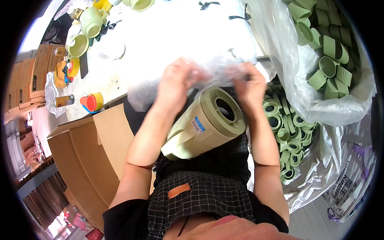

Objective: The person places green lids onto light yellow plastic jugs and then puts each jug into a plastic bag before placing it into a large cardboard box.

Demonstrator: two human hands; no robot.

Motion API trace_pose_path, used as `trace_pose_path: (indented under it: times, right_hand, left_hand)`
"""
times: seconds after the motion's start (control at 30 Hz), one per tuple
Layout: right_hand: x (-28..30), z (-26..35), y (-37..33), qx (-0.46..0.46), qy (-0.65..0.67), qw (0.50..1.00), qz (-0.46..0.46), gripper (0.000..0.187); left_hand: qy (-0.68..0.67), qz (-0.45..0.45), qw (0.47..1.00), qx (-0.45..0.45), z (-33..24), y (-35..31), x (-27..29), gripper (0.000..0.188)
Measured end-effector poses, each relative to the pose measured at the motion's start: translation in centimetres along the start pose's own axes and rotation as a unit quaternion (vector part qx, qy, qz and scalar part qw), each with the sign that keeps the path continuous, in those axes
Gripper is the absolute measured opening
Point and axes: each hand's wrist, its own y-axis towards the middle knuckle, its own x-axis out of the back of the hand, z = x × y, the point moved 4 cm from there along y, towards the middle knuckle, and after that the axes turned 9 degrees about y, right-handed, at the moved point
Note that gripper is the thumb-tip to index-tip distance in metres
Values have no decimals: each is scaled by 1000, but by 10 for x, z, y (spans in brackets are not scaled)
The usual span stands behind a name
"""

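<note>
Both hands are raised at the near edge of the bright white table, gripping a thin clear plastic bag (141,93). My left hand (178,78) pinches the bag on one side, its fingertips blurred. Opposite it, my right hand (250,84) has its fingers closed on the bag, also smeared by motion. A stretch of the film spans the gap between them. Below the hands, a pale green jug body (200,128) lies tilted across my lap against the checked apron (200,192). Its ringed end, with a dark round hole, faces up and right. A small blue-and-white label is on its side.
An open cardboard box (86,160) stands at the left. Green jugs (91,24) and tape rolls (93,102) sit on the table's left side. At the right, a clear plastic sack (296,80) holds green cups (328,66), above many green ring parts (294,146).
</note>
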Motion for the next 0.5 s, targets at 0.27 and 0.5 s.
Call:
trace_pose_path:
  times: [0.27,0.5]
  right_hand:
    - [59,-37,-88,54,-57,958,-275,14]
    - [-32,-27,-200,66,-232,942,231,30]
  left_hand:
    - [384,44,921,-46,-7,-8,22,19]
    - [598,-65,781,-169,-48,-177,33,47]
